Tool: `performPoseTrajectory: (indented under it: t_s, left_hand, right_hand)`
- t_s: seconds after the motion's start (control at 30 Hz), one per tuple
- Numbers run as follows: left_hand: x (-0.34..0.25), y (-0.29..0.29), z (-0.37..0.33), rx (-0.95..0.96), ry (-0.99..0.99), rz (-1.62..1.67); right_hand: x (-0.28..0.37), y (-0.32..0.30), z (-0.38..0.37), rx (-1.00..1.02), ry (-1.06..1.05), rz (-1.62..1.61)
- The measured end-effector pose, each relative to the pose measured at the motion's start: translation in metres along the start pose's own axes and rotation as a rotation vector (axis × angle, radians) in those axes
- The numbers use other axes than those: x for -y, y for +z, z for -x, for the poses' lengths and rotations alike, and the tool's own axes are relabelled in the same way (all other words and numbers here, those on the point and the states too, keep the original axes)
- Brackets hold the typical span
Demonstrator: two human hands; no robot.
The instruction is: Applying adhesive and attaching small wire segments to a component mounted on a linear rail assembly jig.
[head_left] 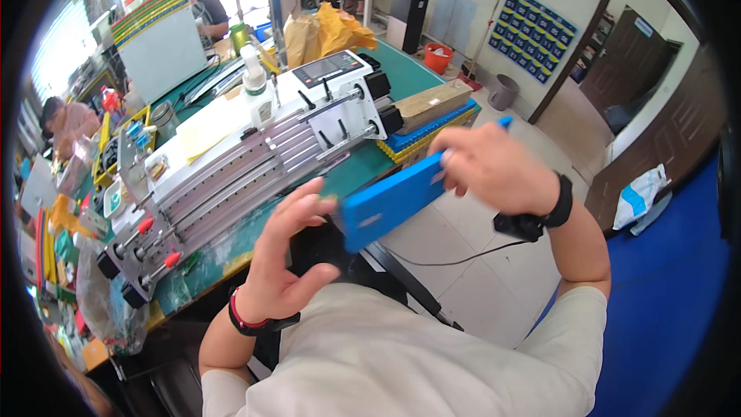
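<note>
My right hand (498, 170) grips a flat blue rectangular plastic piece (397, 202) by its right end, fingers closed over its upper edge. The piece tilts down to the left, in front of my body and above the floor; motion blurs it a little, and its exact kind does not show. Close to its lower left end is my left hand (282, 259), open, with thumb and fingers apart and nothing between them. Beyond both hands a long metal machine with rails (224, 197) lies along the bench, its control panel (327, 69) at the far right end.
Yellow and blue trays (432, 130) are stacked at the bench's right corner under a long brown block (427, 106). A black cable (463, 264) runs from near my right wrist. Two people sit across the bench. A red bucket (438, 58) and a grey bin (504, 92) stand on the floor.
</note>
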State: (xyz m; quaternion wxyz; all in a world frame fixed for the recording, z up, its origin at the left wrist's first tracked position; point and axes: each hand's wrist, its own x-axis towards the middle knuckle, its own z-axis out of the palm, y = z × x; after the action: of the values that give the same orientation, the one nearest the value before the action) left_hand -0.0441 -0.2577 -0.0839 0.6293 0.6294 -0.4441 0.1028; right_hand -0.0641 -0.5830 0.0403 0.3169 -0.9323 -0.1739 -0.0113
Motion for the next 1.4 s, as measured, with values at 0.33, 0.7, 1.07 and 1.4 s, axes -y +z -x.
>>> performPoseTrajectory:
  t_s: [0.33, 0.7, 1.07, 1.4]
  left_hand:
    - [0.014, -0.033, 0.059, 0.013, -0.202, -0.160]
    - [0.048, -0.017, 0.087, 0.384, -0.431, -0.151]
    - [0.115, -0.043, 0.123, 0.537, -0.812, -0.238]
    - [0.131, -0.084, 0.155, 0.478, -1.118, -0.424]
  right_hand:
    - [-0.104, -0.161, 0.092, -0.775, 0.513, -0.385]
    - [-0.226, -0.270, 0.212, -0.516, 1.203, 0.598]
    - [-0.345, -0.240, 0.291, -0.518, 1.387, 1.194]
    - [-0.436, -0.227, 0.183, -0.340, 1.238, 1.427]
